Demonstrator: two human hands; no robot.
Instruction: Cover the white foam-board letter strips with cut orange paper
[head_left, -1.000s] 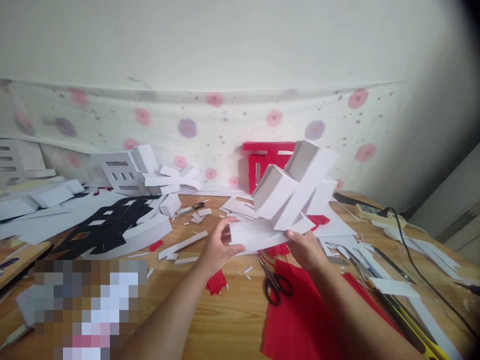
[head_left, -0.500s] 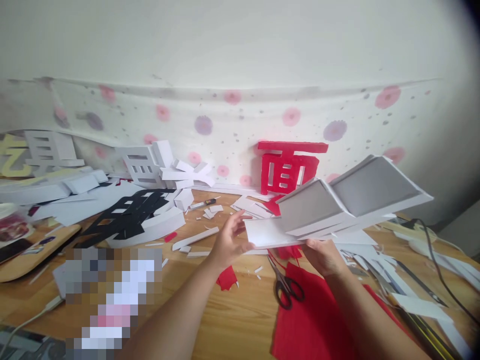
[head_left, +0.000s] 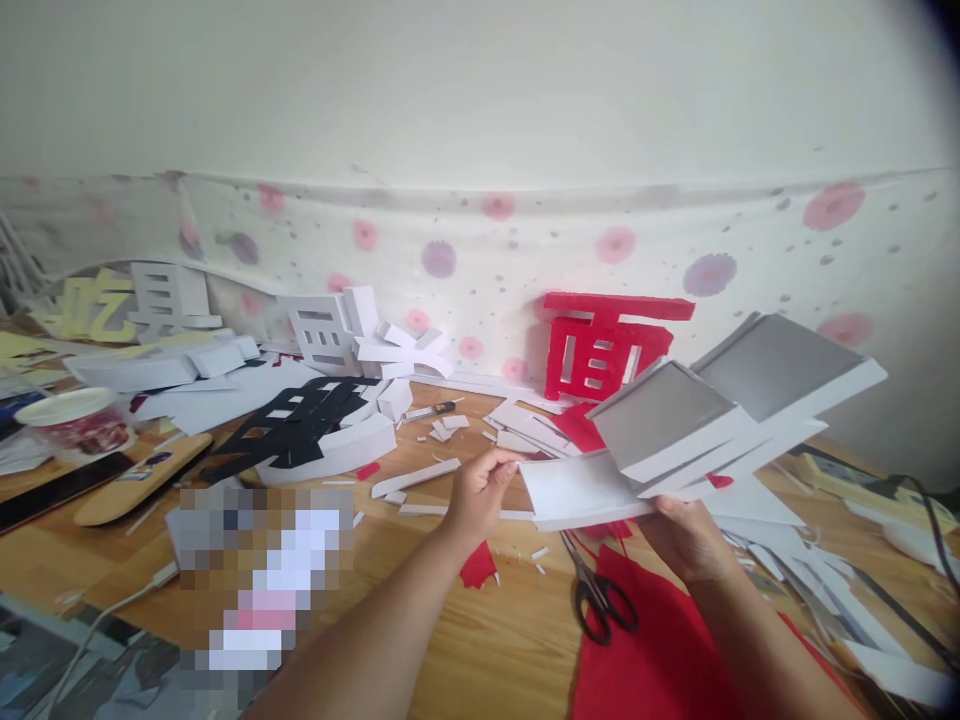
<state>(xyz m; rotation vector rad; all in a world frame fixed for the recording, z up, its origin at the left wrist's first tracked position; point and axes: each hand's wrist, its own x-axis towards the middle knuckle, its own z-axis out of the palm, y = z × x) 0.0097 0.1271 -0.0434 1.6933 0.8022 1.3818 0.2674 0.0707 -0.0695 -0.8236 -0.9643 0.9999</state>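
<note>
Both hands hold up a white foam-board piece (head_left: 577, 485) above the table. It has a flat panel on the left and raised box-like parts with grey faces on the right. My left hand (head_left: 480, 492) pinches the panel's left edge between thumb and fingers. From below, my right hand (head_left: 688, 535) grips the piece with its thumb on the near edge; the other fingers are mostly hidden. A small red scrap (head_left: 720, 482) shows on or against its lower right side. Beneath the piece, black-handled scissors (head_left: 604, 605) lie partly on red fabric-like material (head_left: 645, 650).
A red character-shaped cutout (head_left: 585, 355) leans on the flowered wall covering. White cutouts (head_left: 322, 335), black character sheets (head_left: 292, 425) and a utility knife (head_left: 431, 410) lie at the left and back. A tub (head_left: 79, 425) stands far left. White strips (head_left: 832, 590) and a cable (head_left: 934, 520) are at right.
My view has turned slightly left. The foam-board piece has tilted, showing more of its near side. My left hand has changed from spread fingers to a pinch on its left edge.
</note>
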